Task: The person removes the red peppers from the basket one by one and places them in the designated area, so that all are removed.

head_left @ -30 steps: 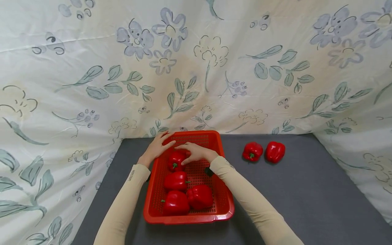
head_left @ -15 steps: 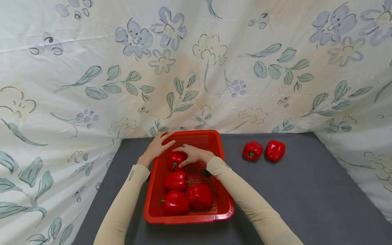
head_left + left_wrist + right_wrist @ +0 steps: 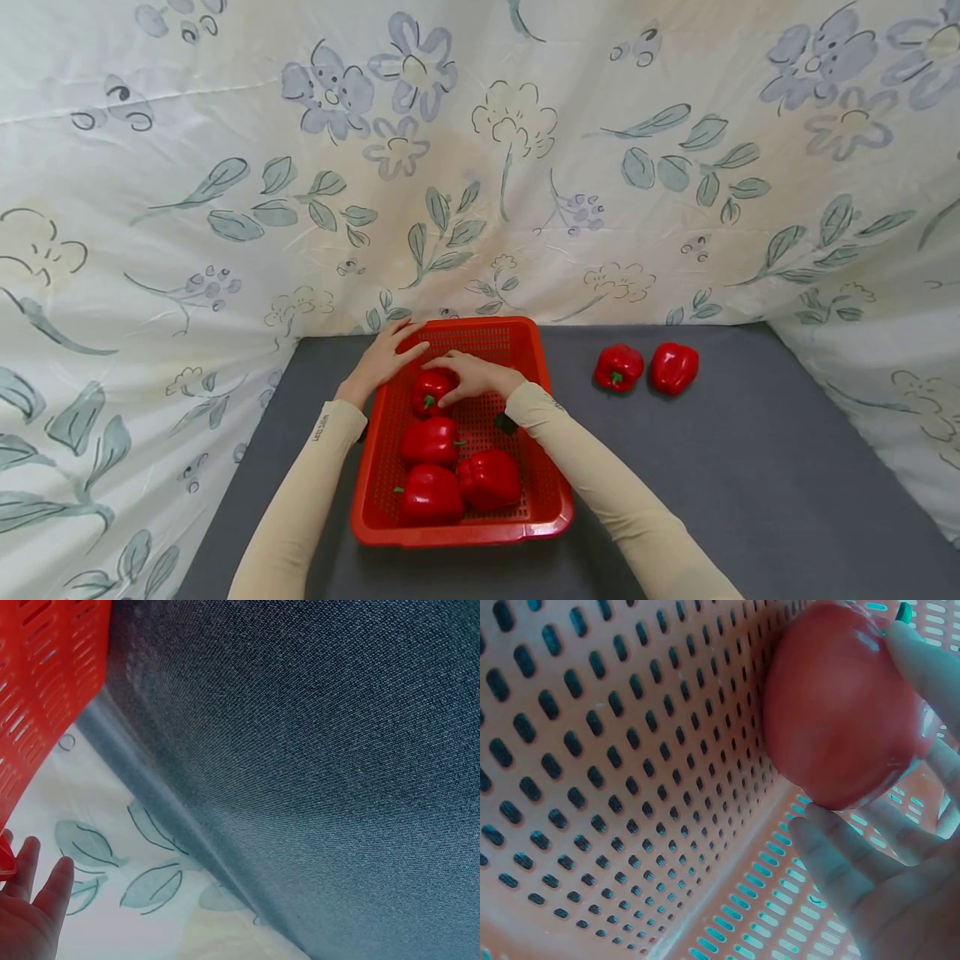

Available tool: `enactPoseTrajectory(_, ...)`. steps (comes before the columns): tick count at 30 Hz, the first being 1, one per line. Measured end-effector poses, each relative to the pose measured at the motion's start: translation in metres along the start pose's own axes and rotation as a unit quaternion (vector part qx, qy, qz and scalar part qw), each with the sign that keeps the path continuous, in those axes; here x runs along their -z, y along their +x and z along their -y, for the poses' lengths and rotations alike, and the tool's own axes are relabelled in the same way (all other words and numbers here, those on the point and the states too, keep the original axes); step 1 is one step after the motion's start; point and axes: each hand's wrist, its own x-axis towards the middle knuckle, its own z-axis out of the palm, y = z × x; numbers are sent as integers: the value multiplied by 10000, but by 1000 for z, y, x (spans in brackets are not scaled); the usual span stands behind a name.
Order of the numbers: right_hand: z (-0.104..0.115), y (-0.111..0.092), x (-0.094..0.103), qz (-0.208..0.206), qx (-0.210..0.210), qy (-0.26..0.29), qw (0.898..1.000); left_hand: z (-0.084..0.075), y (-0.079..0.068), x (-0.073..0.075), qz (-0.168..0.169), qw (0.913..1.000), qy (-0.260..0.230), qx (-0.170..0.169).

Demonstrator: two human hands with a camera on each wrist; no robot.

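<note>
A red plastic basket (image 3: 463, 535) with slotted walls holds several red bell peppers. Near its back left, my right hand (image 3: 474, 377) grips the rearmost bell pepper (image 3: 429, 392), which sits beside the slotted wall. In the right wrist view, the thumb lies by the green stem of this bell pepper (image 3: 840, 712) and the fingers reach around its other side. My left hand (image 3: 381, 360) rests at the basket's back left rim with fingers extended. In the left wrist view, straight fingers (image 3: 52, 889) show beside the red rim; the rest of that hand is cut off.
Inside the basket lie other bell peppers: one in the middle (image 3: 429, 442), one front left (image 3: 432, 496), one front right (image 3: 491, 481). Two more, an upright pepper (image 3: 618, 367) and a lying pepper (image 3: 673, 369), sit on the dark tabletop (image 3: 712, 483). Floral cloth (image 3: 517, 250) hangs behind.
My right hand has shifted slightly left and closer around the rearmost bell pepper, then stayed there. The left hand, the basket and the other peppers hold their places.
</note>
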Motion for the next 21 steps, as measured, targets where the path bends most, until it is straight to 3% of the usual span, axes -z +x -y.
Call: enactPoseTrajectory(21,3,-10,24,-114,-276,-106,9995,6,7,2,-15,9998,24,-182)
